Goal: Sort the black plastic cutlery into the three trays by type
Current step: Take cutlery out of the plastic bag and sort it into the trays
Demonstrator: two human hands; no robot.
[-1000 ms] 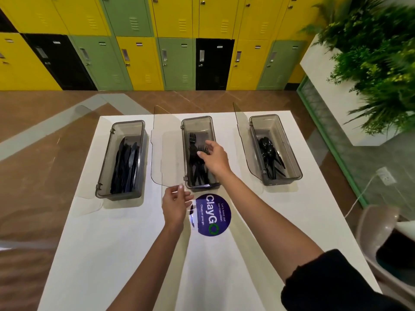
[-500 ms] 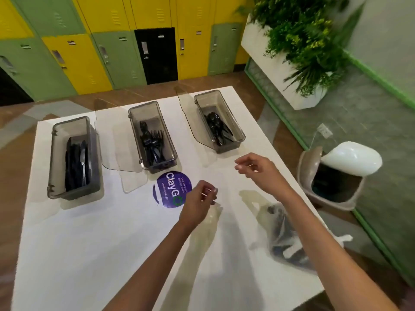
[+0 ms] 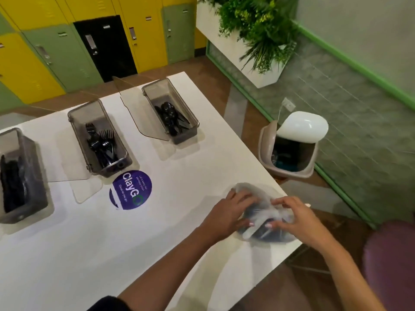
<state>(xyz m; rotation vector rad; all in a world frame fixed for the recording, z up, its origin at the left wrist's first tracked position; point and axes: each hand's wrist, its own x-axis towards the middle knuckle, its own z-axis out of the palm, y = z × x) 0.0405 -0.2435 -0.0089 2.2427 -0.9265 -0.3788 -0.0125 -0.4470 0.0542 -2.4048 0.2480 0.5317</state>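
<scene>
- The left hand [image 3: 231, 212] and the right hand [image 3: 296, 218] meet over a clear plastic bag [image 3: 262, 212] at the desk's [image 3: 112, 243] right edge.
- Left grip: fingers curled over the top of the bag, thumb tucked low against its near side, so the film is clamped between them.
- Right grip: fingers arched over the bag from the other side, thumb tip pressed to the film just beside the left thumb; it pinches the plastic too.
- Unsorted black cutlery [image 3: 269, 234] shows as a dark mass through the film, below and between the two grips; the types in there cannot be told apart.
- Beyond the left grip and well apart from it, three smoky clear trays stand in a row, each with a clear lid folded out flat on its left.
- The spoon tray [image 3: 157, 90], farthest from the grip, holds spoons [image 3: 170, 115].
- The fork tray [image 3: 88, 113] holds forks [image 3: 101, 144], tines pointing away.
- The third tray [image 3: 36, 173], far left at the picture's edge, holds long dark pieces [image 3: 11, 185], too blurred to name.
- A round purple ClayGo sticker [image 3: 131, 189] lies on the desk between the fork tray and the left grip.
- On the floor beyond the right grip stands a beige bin [image 3: 265, 144] with a white lid [image 3: 303, 126] tipped up.
</scene>
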